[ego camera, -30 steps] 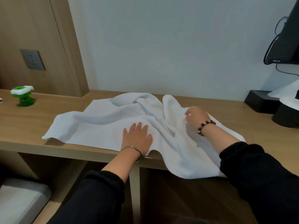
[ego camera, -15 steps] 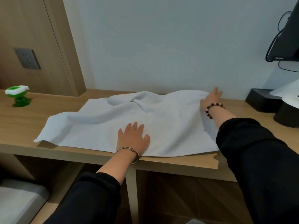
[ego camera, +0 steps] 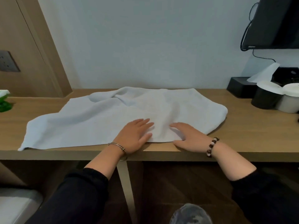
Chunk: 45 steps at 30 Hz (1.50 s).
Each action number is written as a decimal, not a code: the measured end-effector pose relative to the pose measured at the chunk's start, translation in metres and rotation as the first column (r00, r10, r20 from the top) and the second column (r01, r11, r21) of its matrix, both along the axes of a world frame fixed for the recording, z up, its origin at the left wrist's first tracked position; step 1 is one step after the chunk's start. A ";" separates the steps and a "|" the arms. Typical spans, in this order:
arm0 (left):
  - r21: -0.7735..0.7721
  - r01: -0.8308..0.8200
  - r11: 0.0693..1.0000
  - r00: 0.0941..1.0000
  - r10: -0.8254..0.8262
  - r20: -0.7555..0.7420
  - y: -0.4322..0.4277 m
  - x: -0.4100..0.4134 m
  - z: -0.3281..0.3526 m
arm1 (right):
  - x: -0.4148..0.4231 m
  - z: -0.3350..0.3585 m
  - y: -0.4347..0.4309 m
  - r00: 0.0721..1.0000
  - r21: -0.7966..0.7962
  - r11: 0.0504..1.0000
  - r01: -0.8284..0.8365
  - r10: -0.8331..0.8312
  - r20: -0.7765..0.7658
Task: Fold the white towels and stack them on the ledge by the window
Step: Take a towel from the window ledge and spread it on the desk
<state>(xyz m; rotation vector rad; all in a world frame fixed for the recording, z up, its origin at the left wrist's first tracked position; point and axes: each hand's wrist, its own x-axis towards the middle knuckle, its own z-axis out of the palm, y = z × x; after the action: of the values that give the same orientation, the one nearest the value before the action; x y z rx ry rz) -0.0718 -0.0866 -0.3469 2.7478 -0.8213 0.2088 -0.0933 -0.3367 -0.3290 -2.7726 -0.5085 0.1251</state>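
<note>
A white towel (ego camera: 100,120) lies spread across the wooden ledge (ego camera: 242,139), doubled over at its right end and wrinkled near the back. My left hand (ego camera: 134,136) lies flat on the towel's near edge with straight fingers. My right hand (ego camera: 187,135) lies flat beside it, fingers on the cloth and thumb along the ledge. Both hands sit close together near the middle of the front edge. No window shows in this view.
A black box (ego camera: 239,88) with white tissue, a black cup (ego camera: 265,98) and a white cup (ego camera: 289,102) stand at the far right. A dark screen (ego camera: 275,23) hangs above them. A green object (ego camera: 4,102) sits at the far left. A wall socket (ego camera: 8,62) is on the wood panel.
My right hand has come back from the towel's far right corner to the front edge beside my left hand. The towel's right end now lies folded over on the ledge.
</note>
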 end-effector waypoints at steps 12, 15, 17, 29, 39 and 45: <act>0.166 -0.009 0.986 0.999 0.015 -0.035 -0.003 0.003 -0.008 | 0.024 0.005 -0.018 0.856 -0.279 0.886 0.370 -0.208 0.473; 0.128 -0.047 0.991 0.996 0.055 -0.064 -0.002 0.006 -0.009 | 0.026 0.009 -0.047 0.697 -0.152 0.774 0.615 -0.444 0.563; 0.119 -0.061 0.991 0.994 0.071 -0.080 -0.002 0.008 -0.009 | 0.024 0.009 -0.070 0.632 -0.038 0.747 0.664 -0.533 0.563; 0.272 -0.124 0.954 0.985 0.153 -0.086 -0.010 0.007 -0.008 | 0.003 0.016 -0.040 0.850 -0.160 0.861 0.482 -0.415 0.326; 0.147 -0.275 0.950 0.952 0.291 -0.096 -0.008 -0.004 0.012 | 0.002 0.015 -0.007 0.815 -0.392 0.716 0.578 -0.485 0.317; 0.323 -0.473 0.820 0.834 0.535 -0.138 0.047 -0.010 0.002 | 0.033 0.021 0.057 0.943 -0.235 0.943 0.237 -0.165 0.287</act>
<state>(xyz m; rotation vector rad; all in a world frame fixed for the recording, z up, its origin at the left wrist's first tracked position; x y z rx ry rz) -0.0817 -0.0401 -0.3449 3.1254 -0.0364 -0.1305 -0.0601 -0.2793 -0.3079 -3.1074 -0.2792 -0.2465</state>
